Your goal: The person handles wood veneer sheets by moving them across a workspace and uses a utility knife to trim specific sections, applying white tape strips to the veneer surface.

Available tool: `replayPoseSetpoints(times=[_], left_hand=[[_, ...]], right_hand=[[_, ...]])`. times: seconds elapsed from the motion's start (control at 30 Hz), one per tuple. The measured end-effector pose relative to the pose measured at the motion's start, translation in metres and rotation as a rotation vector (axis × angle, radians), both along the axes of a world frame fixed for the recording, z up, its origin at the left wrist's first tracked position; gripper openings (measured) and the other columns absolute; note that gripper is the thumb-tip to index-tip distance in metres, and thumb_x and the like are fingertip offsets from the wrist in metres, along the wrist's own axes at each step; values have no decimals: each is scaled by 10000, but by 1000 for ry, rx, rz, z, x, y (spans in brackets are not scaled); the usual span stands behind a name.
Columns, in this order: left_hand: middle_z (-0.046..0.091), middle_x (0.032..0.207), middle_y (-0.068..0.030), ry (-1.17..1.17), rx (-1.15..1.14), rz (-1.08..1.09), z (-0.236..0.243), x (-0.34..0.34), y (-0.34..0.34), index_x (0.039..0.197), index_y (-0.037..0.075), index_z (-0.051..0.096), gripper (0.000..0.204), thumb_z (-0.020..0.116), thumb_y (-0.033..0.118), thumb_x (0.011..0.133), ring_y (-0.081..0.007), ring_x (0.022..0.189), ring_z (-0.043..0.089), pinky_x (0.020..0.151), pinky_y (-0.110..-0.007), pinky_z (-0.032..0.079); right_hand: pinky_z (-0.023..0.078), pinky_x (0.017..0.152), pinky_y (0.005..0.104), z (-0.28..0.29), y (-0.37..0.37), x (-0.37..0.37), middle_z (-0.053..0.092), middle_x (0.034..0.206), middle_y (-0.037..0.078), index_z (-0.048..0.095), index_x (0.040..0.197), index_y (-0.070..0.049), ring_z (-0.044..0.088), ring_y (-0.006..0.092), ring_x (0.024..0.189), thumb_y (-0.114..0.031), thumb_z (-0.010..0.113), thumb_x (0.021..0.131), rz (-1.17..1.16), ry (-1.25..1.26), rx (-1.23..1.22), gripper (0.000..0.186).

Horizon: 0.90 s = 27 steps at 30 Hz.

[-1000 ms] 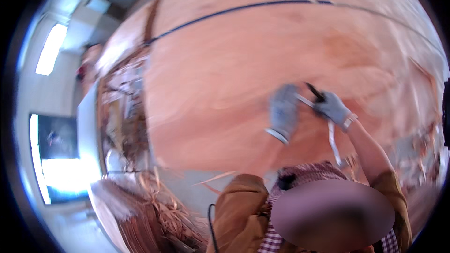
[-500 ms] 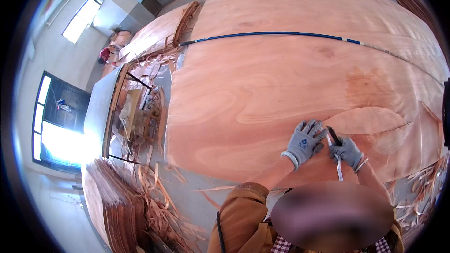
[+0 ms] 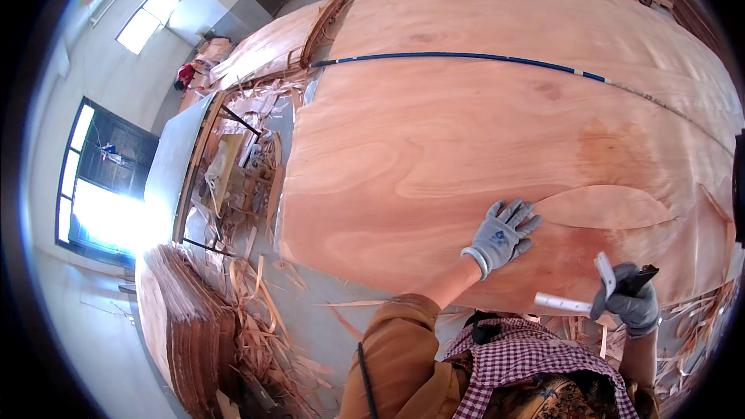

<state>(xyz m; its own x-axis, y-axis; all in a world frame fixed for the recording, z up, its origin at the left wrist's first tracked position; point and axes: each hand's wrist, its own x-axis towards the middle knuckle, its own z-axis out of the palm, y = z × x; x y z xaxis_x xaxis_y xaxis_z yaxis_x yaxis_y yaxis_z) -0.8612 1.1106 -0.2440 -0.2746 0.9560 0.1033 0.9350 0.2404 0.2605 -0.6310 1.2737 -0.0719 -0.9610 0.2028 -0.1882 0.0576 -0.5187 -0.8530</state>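
A large reddish wood veneer sheet (image 3: 481,132) lies flat in front of me. My left hand (image 3: 503,234), in a grey glove, rests palm down with fingers spread on the veneer beside a curved patch piece (image 3: 613,208). My right hand (image 3: 630,302), also gloved, is closed around a dark-handled knife and a white strip of tape (image 3: 574,301) that trails to the left from the fist. It hovers over the near edge of the sheet.
A blue line (image 3: 466,57) crosses the far part of the veneer. Left of the sheet stands a cluttered frame table (image 3: 225,171). Veneer scraps (image 3: 256,334) and a stack of sheets (image 3: 182,326) lie on the floor. A person in red (image 3: 186,74) is far back left.
My hands have come apart: the left now lies flat on the veneer, the right has pulled back to the right with the knife and tape. The view has tilted.
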Motion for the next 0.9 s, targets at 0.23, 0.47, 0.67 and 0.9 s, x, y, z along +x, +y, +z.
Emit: replayPoseSetpoints(times=[0.23, 0.47, 0.67, 0.9], left_hand=[[363, 1416, -95, 47, -75, 9, 6, -1, -14, 1340, 174, 428, 503, 433, 413, 898, -295, 1325, 298, 1072, -513, 207], [483, 1286, -182, 41, 145, -92, 27, 4, 40, 1236, 61, 504, 450, 523, 309, 861, -354, 1236, 407, 1044, -509, 268], [493, 1298, -157, 44, 245, -136, 50, 56, 124, 1196, 4, 546, 405, 507, 253, 878, -360, 1249, 403, 1043, -504, 278], [471, 1337, -134, 71, 214, -340, 49, 132, 231, 1252, 29, 517, 431, 491, 264, 892, -323, 1278, 382, 1069, -458, 254]], right_hand=[[524, 630, 314, 12, 44, 52, 638, 754, 150, 606, 816, 52, 639, 209, 671, 50, 639, 720, -185, -161, 447, 102], [501, 541, 248, 30, 107, 142, 657, 719, 87, 605, 806, -10, 620, 127, 595, -63, 653, 774, -431, -546, 645, 79], [452, 510, 200, 17, 178, 156, 623, 744, 54, 584, 935, -11, 546, 74, 560, -166, 628, 852, -414, -564, 509, 182], [405, 470, 193, -55, 239, 173, 614, 725, 60, 586, 955, -11, 498, 70, 498, -184, 601, 855, -599, -550, 368, 201]])
